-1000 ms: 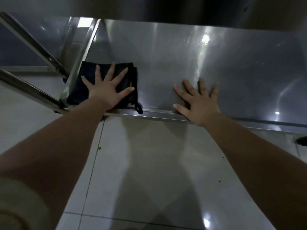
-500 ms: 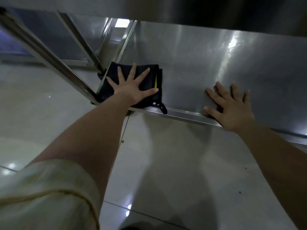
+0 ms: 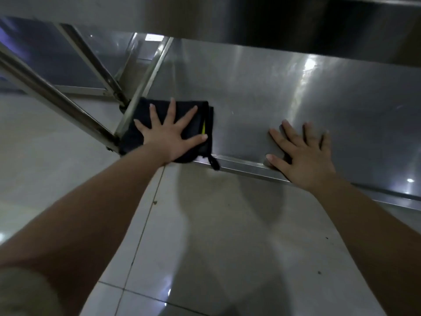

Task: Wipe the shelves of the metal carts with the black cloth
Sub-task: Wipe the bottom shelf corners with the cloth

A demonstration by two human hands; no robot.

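A folded black cloth (image 3: 200,112) with a yellow tag and a dangling loop lies at the near left corner of the low metal cart shelf (image 3: 284,92). My left hand (image 3: 169,133) presses flat on the cloth with fingers spread wide. My right hand (image 3: 300,153) rests flat on the bare shelf near its front edge, fingers spread, its thumb at the rim.
Metal cart legs and rails (image 3: 68,106) slant across the left side by the shelf corner. An upper shelf (image 3: 250,17) overhangs the far side. Glossy white floor tiles (image 3: 216,236) lie below my arms.
The view has shifted a little between frames. The cloth stays at the shelf's left corner under my left hand, and my right hand stays flat on the shelf.
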